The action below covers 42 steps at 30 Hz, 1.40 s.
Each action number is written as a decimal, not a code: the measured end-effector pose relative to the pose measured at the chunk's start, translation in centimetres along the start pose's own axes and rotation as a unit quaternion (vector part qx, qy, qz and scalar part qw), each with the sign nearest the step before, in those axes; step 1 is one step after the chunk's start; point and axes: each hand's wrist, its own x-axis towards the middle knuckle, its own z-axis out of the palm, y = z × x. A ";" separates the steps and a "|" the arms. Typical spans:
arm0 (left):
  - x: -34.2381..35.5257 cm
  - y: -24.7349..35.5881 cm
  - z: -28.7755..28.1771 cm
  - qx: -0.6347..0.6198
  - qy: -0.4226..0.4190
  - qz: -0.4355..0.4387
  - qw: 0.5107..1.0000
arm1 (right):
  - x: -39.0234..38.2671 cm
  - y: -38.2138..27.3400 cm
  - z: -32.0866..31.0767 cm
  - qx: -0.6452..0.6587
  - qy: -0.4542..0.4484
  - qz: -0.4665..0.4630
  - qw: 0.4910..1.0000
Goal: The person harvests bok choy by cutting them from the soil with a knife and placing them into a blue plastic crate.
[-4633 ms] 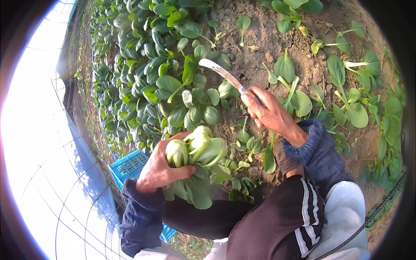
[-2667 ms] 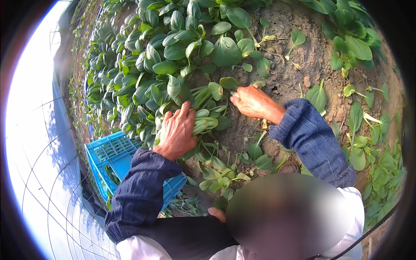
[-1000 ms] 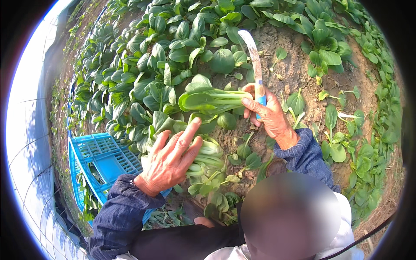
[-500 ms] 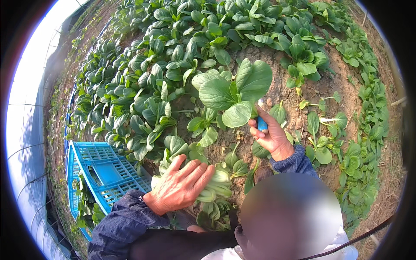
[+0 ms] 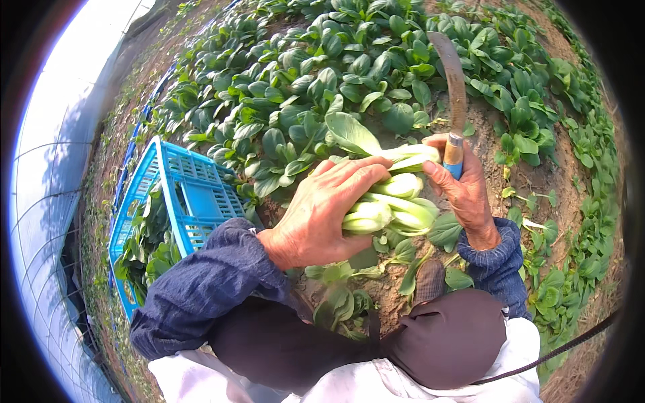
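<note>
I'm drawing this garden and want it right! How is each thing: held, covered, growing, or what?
Curved knife: held, blade bare.
Bunch of greens: held, pale stems showing.
Left hand: wrapped around the bunch.
Right hand: closed on the knife's handle.
Blue crate: uncovered, leafy greens inside.
Plant bed: growing thickly.

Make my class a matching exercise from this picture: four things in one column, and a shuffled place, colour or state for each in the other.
Things
1. curved knife
2. crate
3. left hand
4. dark cord

Descriptions
A. gripping pale-stemmed greens
B. towards the picture's lower right
C. in the right hand
D. blue, with leaves inside

Pairs: 1-C; 2-D; 3-A; 4-B
</note>
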 end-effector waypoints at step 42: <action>-39.4 1.7 -25.8 -0.071 0.479 -0.440 0.756 | 6.5 -7.4 37.9 0.027 -0.410 -0.011 0.912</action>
